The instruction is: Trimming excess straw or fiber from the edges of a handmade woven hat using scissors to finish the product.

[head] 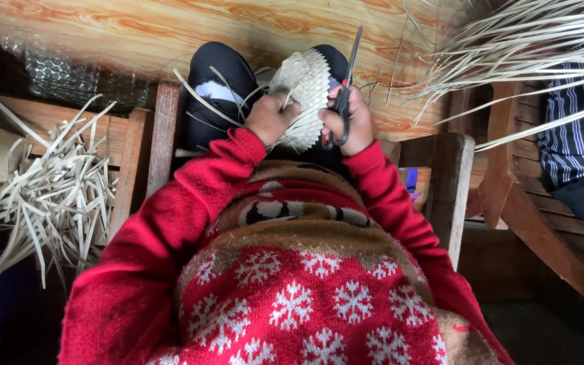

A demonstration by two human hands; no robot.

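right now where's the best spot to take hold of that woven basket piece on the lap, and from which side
Probably the near edge of the woven basket piece, from the left. The left hand already grips it there, where loose strip ends stick out below the tight weave. The right side is taken up by the right hand holding scissors, blades pointing up and away.

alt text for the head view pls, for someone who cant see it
A seated person in a red snowflake sweater holds a small woven straw piece in the left hand and black scissors in the right hand. Loose straw strips lie at left.
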